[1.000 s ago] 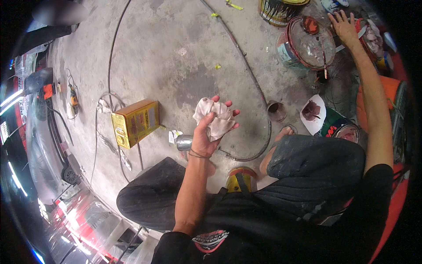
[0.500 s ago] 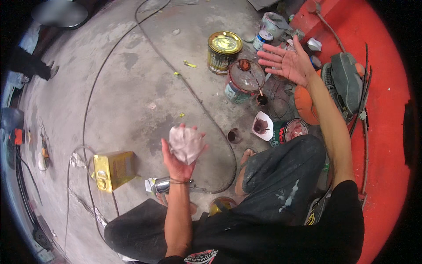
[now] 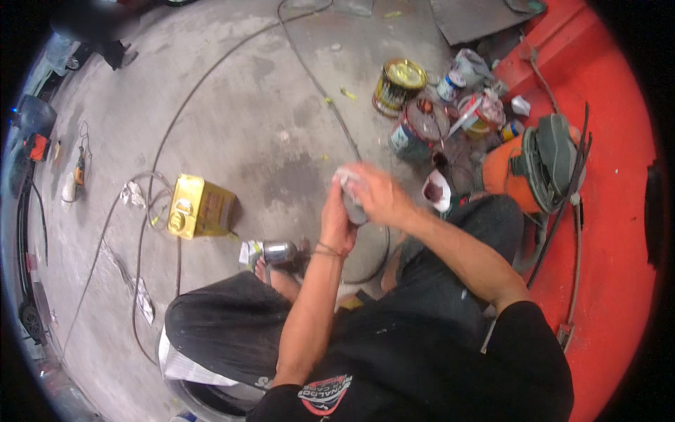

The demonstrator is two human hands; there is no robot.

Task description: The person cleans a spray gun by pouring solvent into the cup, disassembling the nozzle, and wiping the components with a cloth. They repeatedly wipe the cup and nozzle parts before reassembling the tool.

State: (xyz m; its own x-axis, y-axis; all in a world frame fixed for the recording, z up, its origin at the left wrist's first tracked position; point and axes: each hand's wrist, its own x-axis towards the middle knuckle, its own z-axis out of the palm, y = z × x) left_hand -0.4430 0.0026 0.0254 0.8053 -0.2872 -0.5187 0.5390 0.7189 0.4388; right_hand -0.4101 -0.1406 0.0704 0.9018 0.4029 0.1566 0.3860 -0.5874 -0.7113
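My left hand (image 3: 337, 228) is raised in front of my lap and holds a crumpled pale, pinkish-grey rag (image 3: 354, 209). Over the top of it my right hand (image 3: 383, 197) is closed, its fingers pressed against the rag and smeared by motion. The two hands meet, so much of the rag is hidden between them. Below my left wrist a shiny metal cup, perhaps part of a spray gun (image 3: 279, 252), lies on the floor by my foot. To the right of my hands stands a white paper cup (image 3: 436, 191) with dark reddish-brown stuff inside.
A yellow rectangular can (image 3: 200, 207) stands to the left. At the far right are a gold-lidded tin (image 3: 399, 88), a stained paint bucket (image 3: 420, 130) and an orange-and-grey machine (image 3: 534, 165) by the red wall (image 3: 619, 211). A long hose (image 3: 162, 137) loops across the floor.
My right hand, held out open at the right before, has come in to my left hand and closed on the rag. The view has shifted, and my left hand appears farther right.
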